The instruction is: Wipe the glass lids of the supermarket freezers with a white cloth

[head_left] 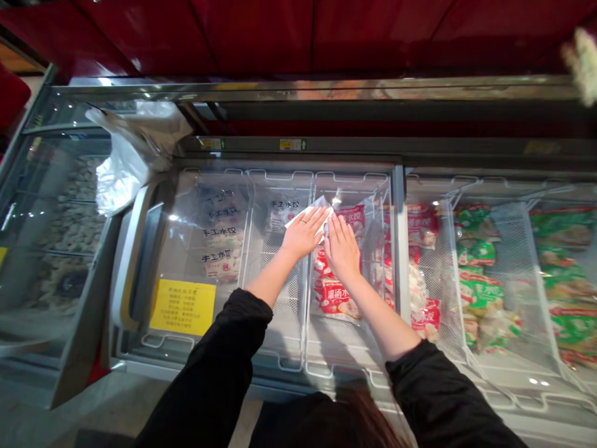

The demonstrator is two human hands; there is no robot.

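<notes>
My left hand (304, 231), wearing a ring, lies flat with its fingers stretched out over a white sheet (295, 220), a wipe or paper. The sheet rests on the clear sliding lid (275, 298) of a chest freezer. Beside it, my right hand (342, 246) is also flat and open, its fingertips at the sheet's right edge. Part of the sheet is hidden under my hands. Beneath the lid, red bags of frozen dumplings (336, 297) lie below my right hand, and pale dumpling bags (219, 252) sit farther left.
A white lid handle (133, 255) and a yellow notice (183, 307) are at the left. Clear plastic bags (133, 149) hang at the back left corner. A metal lid frame (400, 242) runs right of my hands. Green bags (480, 283) fill baskets farther right.
</notes>
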